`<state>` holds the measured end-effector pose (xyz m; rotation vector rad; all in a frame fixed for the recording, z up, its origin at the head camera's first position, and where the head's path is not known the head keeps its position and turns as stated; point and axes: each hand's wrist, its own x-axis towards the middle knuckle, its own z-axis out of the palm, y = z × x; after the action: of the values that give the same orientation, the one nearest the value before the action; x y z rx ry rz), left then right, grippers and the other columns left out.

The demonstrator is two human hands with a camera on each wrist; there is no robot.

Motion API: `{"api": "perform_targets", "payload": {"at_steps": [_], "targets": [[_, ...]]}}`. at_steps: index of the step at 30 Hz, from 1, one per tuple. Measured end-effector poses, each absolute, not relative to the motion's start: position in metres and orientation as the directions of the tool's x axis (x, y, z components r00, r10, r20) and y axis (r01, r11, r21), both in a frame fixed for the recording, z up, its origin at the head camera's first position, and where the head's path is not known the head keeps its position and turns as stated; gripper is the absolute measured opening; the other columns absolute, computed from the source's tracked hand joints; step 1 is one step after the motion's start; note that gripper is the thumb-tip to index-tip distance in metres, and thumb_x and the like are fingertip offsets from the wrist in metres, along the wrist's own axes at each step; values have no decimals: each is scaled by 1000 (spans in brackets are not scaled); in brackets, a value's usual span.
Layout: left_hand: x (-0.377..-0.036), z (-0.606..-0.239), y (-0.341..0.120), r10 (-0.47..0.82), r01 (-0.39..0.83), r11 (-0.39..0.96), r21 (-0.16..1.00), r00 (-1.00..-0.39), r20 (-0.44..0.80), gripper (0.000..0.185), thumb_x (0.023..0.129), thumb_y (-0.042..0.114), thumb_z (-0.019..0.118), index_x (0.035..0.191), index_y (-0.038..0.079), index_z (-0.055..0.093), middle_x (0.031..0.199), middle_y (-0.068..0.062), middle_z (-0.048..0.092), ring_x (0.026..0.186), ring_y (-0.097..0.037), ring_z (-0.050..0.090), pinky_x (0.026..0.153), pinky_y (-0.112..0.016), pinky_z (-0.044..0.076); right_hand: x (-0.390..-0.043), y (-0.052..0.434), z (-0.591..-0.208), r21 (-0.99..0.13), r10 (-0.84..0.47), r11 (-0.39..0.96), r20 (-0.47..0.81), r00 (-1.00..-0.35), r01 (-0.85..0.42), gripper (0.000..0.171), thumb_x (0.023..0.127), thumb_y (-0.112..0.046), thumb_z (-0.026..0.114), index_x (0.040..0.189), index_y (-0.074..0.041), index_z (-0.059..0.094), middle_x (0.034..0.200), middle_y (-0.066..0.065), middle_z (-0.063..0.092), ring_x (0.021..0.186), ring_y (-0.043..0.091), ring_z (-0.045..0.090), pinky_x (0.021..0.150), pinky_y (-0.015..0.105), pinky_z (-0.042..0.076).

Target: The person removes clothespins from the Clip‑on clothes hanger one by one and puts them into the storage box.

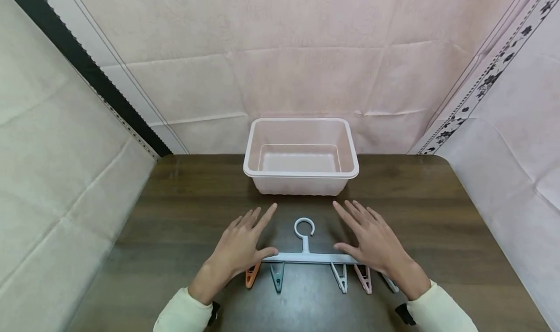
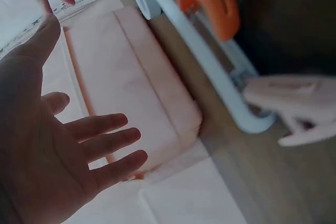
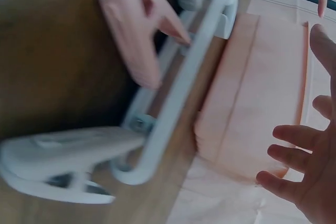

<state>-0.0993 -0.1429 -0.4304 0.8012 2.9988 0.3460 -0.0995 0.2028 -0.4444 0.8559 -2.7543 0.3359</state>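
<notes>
A pale blue clip hanger (image 1: 308,258) lies on the table with its hook (image 1: 295,228) pointing to the far side. Along its bar hang several clips: an orange clip (image 1: 251,276), a teal clip (image 1: 277,277), a white clip (image 1: 340,279), a pink clip (image 1: 364,280) and a grey-white clip (image 1: 390,284). The left wrist view adds a pale pinkish clip (image 2: 294,95) at the left end, which my hand hides from above. My left hand (image 1: 238,242) hovers over the left end, fingers spread. Over the right end, my right hand (image 1: 377,242) mirrors it, also holding nothing.
A pale pink plastic basin (image 1: 302,175) stands at the far edge of the dark wooden table (image 1: 175,225), just beyond the hook. Light cloth (image 1: 306,79) hangs behind the table and down both sides.
</notes>
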Motion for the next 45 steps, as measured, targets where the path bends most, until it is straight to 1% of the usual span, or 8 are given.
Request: {"api": "perform_targets", "payload": {"at_steps": [3,7,13,17,24,32,41,45], "targets": [[-98,-438,-143,501,498,832,242,-864,56,102,85,58,72,162,25,13,149,-23,43,135,-41,43,106,-58,35,-96,204,-453,-170,-523,797,287,-802,-580,95,84,-54,75,159,-16,30,150,22,43,137,42,40,106,59,33],[-97,-446,-144,506,502,829,247,-861,53,99,86,55,74,161,23,19,150,-23,42,138,-41,39,106,-60,34,-94,206,-463,-193,-539,771,309,-784,-606,91,83,-49,78,156,-14,36,146,21,49,131,40,48,101,59,39],[-95,-456,-146,523,490,819,298,-851,-39,83,90,47,73,157,17,35,158,-23,29,146,-41,23,112,-59,25,-92,210,-477,-211,-571,726,348,-744,-655,83,82,-44,82,149,-9,48,137,15,58,122,35,56,96,57,44],[-94,-460,-144,543,501,811,304,-837,-70,69,92,42,71,148,10,48,158,-23,27,147,-42,19,113,-58,22,-91,213,-483,-224,-586,718,317,-746,-659,76,81,-43,82,142,-7,56,134,16,59,123,37,54,96,57,43],[-95,-468,-144,595,558,766,320,-803,-25,43,92,32,75,126,7,66,153,-24,38,144,-42,26,114,-53,23,-95,217,-494,-302,-577,721,236,-781,-624,70,80,-43,83,138,-11,62,138,19,55,132,42,45,98,61,40],[-98,-481,-150,639,610,714,343,-768,35,31,90,25,78,116,10,72,148,-22,45,142,-41,31,113,-52,27,-94,219,-508,-425,-549,709,169,-819,-563,58,80,-40,84,131,-17,69,143,16,51,137,39,39,99,62,39],[-101,-490,-155,625,570,700,430,-780,15,27,86,24,81,110,12,75,150,-20,44,144,-39,29,111,-53,30,-93,222,-513,-539,-507,670,169,-845,-510,26,75,-36,89,96,-22,81,140,10,55,137,36,37,101,62,37],[-101,-490,-157,621,554,708,439,-784,-12,25,87,24,80,109,10,76,151,-19,43,144,-39,29,109,-55,33,-94,219,-511,-553,-502,676,137,-854,-486,21,76,-36,88,91,-24,80,140,8,55,138,36,36,102,62,35]]}}
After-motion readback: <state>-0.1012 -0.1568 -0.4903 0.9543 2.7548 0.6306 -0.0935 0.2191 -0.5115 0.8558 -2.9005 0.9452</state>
